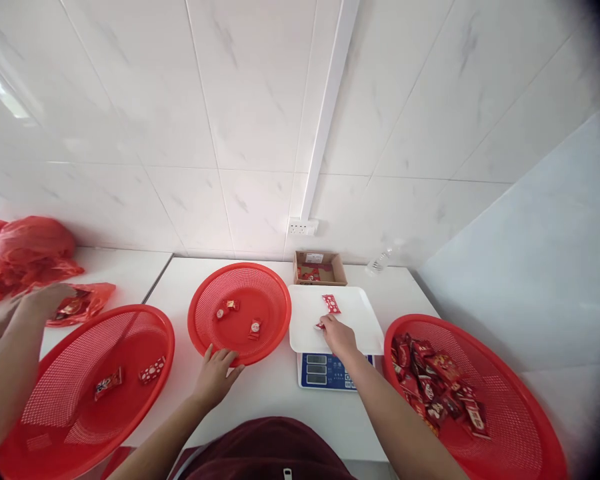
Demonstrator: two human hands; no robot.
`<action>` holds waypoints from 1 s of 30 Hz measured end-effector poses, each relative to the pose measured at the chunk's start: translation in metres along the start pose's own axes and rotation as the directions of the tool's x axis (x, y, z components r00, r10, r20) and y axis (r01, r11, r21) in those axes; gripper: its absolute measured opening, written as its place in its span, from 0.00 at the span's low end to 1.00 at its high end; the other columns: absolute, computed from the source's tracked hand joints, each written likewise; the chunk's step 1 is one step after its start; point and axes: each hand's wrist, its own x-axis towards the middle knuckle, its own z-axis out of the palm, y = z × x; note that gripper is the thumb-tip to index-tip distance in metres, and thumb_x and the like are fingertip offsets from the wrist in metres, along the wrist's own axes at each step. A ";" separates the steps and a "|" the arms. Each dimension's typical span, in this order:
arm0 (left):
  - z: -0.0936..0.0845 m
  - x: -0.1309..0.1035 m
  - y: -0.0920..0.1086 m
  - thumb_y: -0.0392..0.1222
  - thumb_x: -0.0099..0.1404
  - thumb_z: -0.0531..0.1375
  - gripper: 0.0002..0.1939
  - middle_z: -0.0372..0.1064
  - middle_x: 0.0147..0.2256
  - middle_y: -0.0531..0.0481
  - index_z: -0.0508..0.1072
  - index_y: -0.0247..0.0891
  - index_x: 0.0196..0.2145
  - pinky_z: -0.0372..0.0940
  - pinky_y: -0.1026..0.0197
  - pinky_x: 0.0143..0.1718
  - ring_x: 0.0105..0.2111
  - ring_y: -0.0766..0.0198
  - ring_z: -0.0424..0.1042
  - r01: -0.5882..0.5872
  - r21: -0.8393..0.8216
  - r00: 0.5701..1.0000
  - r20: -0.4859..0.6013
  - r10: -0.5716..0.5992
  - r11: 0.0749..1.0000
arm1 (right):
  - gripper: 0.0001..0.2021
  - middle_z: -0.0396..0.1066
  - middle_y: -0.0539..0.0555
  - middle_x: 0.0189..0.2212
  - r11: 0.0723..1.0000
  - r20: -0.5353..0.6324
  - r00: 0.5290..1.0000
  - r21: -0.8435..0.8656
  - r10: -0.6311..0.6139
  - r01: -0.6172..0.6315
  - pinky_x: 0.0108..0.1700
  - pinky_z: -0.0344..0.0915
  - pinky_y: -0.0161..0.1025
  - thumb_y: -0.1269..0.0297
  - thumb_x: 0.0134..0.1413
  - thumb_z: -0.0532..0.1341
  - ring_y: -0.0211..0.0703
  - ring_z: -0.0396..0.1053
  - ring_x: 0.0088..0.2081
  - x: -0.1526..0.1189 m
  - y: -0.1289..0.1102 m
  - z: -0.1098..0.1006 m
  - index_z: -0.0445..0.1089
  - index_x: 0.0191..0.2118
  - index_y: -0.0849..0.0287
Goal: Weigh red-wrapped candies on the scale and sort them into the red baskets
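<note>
My left hand (219,375) rests with fingers spread at the near rim of a round red plastic basket (200,293), which has a few small wrapped candies (255,327) on its bottom. Over the white tray of a digital scale (300,339), my right hand (339,335) pinches a small red-and-white wrapped candy (320,326), mostly covered by the fingers. Just beyond it on the tray lies a red packet with white dots (331,304). The scale's blue panel (316,380) is partly hidden by my right forearm.
To the right stands a red basket (510,413) with many wrapped candies. Another red basket (145,320) on the left holds two packets. A co-worker's hands (47,300) are at a red plastic bag (97,298). Behind the scale are a cardboard box (337,270) and a clear bottle (379,261).
</note>
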 end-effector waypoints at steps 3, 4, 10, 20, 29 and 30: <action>0.001 0.000 -0.001 0.50 0.65 0.51 0.13 0.73 0.37 0.49 0.71 0.43 0.37 0.48 0.40 0.58 0.39 0.57 0.71 -0.003 0.000 1.000 -0.006 0.003 1.000 | 0.11 0.73 0.55 0.41 0.982 -0.030 0.991 0.142 0.132 -0.126 0.36 0.63 0.37 0.66 0.58 0.51 0.44 0.71 0.40 0.000 -0.009 -0.005 0.70 0.40 0.56; 0.002 -0.001 -0.001 0.51 0.65 0.51 0.13 0.73 0.37 0.49 0.71 0.43 0.37 0.48 0.40 0.58 0.40 0.57 0.71 -0.001 0.003 1.000 -0.007 0.001 1.000 | 0.10 0.74 0.55 0.38 0.956 -0.017 0.989 0.256 0.150 -0.141 0.36 0.63 0.36 0.64 0.58 0.52 0.43 0.71 0.38 0.001 -0.016 -0.009 0.70 0.38 0.57; 0.004 0.000 -0.005 0.52 0.65 0.51 0.14 0.74 0.37 0.49 0.71 0.43 0.37 0.48 0.41 0.58 0.40 0.57 0.71 -0.011 0.011 1.000 -0.019 0.012 1.000 | 0.20 0.73 0.54 0.44 0.597 -0.129 0.991 0.793 -0.031 0.121 0.41 0.66 0.38 0.53 0.55 0.55 0.40 0.72 0.41 0.017 -0.057 -0.037 0.66 0.51 0.53; 0.006 -0.001 -0.005 0.51 0.64 0.51 0.13 0.73 0.37 0.50 0.71 0.43 0.36 0.49 0.42 0.57 0.39 0.58 0.71 -0.017 0.002 0.999 -0.043 0.017 1.000 | 0.21 0.62 0.58 0.52 0.967 -0.007 0.968 0.022 0.252 -0.252 0.38 0.64 0.40 0.62 0.59 0.50 0.46 0.70 0.44 0.028 0.012 -0.007 0.58 0.58 0.49; 0.002 -0.001 -0.002 0.51 0.64 0.51 0.13 0.73 0.37 0.50 0.71 0.43 0.37 0.48 0.41 0.58 0.40 0.57 0.71 -0.001 0.003 1.000 -0.012 0.001 1.000 | 0.15 0.71 0.53 0.45 0.622 -0.041 0.992 0.782 0.117 -0.041 0.44 0.66 0.38 0.55 0.52 0.58 0.42 0.70 0.43 0.011 -0.034 -0.027 0.70 0.45 0.52; 0.001 -0.001 -0.002 0.51 0.64 0.51 0.13 0.73 0.36 0.50 0.72 0.43 0.37 0.48 0.40 0.58 0.40 0.58 0.71 -0.001 0.002 1.000 -0.009 0.001 1.000 | 0.17 0.71 0.53 0.46 0.510 -0.050 0.997 0.860 0.063 0.011 0.43 0.67 0.38 0.53 0.50 0.59 0.41 0.70 0.43 0.009 -0.044 -0.033 0.70 0.46 0.50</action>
